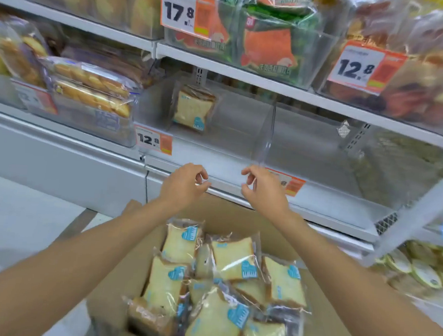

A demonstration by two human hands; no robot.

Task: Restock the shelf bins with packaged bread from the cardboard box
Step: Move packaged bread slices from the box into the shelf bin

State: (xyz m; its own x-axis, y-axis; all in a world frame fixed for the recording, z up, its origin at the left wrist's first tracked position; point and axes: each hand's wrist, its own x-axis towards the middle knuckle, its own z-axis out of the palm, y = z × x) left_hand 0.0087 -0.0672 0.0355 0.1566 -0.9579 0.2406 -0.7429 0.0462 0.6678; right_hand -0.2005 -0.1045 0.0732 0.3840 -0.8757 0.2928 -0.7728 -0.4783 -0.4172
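Note:
A cardboard box sits below me with several clear-wrapped sliced bread packs bearing blue labels. On the middle shelf a clear bin holds one bread pack standing upright at its back left. A second clear bin to its right has nothing in it. My left hand and my right hand hover side by side in front of the first bin's front edge, above the box. Both hands have loosely curled fingers and hold nothing.
A bin of long bread rolls stands left of the first bin. The upper shelf carries bins of other packaged bread and price tags. More packaged goods lie low at the right. Pale floor spreads to the left.

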